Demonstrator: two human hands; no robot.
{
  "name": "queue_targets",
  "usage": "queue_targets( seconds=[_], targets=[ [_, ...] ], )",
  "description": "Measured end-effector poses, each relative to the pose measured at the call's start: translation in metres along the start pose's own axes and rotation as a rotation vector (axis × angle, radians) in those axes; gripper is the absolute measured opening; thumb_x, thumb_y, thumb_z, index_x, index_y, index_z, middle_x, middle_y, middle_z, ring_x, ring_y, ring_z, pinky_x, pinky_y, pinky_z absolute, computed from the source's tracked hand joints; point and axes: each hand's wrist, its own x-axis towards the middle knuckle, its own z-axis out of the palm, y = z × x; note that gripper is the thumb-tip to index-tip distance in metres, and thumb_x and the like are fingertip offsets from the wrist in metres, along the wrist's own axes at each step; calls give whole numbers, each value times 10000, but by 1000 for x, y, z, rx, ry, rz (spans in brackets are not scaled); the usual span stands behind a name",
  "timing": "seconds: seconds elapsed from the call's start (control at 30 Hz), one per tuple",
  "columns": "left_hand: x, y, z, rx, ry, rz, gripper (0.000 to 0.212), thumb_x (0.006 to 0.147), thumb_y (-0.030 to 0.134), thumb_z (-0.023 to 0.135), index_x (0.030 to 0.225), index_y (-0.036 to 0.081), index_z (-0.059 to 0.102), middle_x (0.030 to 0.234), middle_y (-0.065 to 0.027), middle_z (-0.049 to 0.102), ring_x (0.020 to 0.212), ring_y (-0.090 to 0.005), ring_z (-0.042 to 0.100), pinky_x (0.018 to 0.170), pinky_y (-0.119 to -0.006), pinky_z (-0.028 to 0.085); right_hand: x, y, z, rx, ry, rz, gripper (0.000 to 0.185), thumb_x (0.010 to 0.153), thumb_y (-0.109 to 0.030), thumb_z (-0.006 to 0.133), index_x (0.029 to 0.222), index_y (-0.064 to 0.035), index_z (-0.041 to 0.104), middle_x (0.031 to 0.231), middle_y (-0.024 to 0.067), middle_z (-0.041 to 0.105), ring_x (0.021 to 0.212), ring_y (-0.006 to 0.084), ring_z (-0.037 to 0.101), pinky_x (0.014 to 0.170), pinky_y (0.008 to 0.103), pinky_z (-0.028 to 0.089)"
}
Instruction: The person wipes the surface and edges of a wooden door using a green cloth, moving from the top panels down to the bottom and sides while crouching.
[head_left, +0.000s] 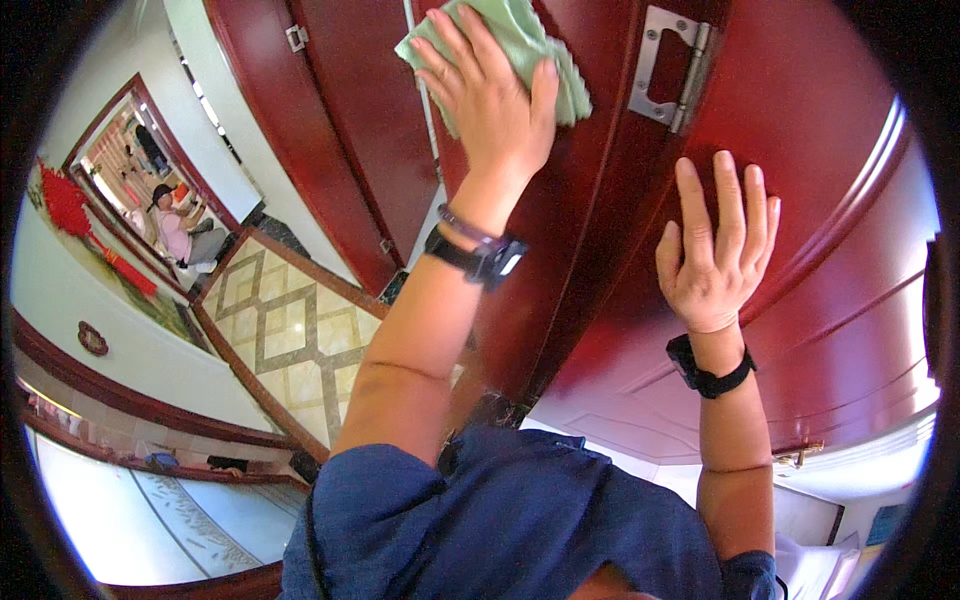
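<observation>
My left hand (499, 105) presses a light green cloth (517, 37) flat against the dark red wooden door frame (574, 172), high in the view. The cloth spreads out past my fingertips and beside my thumb. To the right, my right hand (716, 244) lies with fingers apart on the glossy red wooden door (795, 112) and holds nothing. Between the hands and a little higher, a metal door hinge (679, 71) is fixed with screws where the door meets its frame. Each wrist bears a black band.
Another red door (360, 97) stands left of the frame. A tiled floor (300, 322) with a diamond pattern runs below. Through a doorway at the far left, a person (184, 229) in a cap sits low. A brass-coloured door handle (801, 454) is at lower right.
</observation>
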Motion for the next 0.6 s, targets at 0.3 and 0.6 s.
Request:
queue_targets(
  seconds=[0.3,0.6],
  targets=[
    [20,58,6,-202,98,335,883,918,407,654,1605,47,232,1676,-246,91,1475,-589,133,1178,-696,165,-7,7,0,-55,35,-50,401,1006,-298,482,1334,-197,690,1443,77,584,1339,282,517,1177,446,320],
    [20,-1,13,75,18,-26,889,1007,565,406,1626,65,9,1673,-249,-50,1525,-487,-71,1232,-595,-37,-8,1,8,-8,68,-37,400,968,-261,524,1316,-175,700,1432,69,595,1325,258,530,1176,423,327]
  ],
)
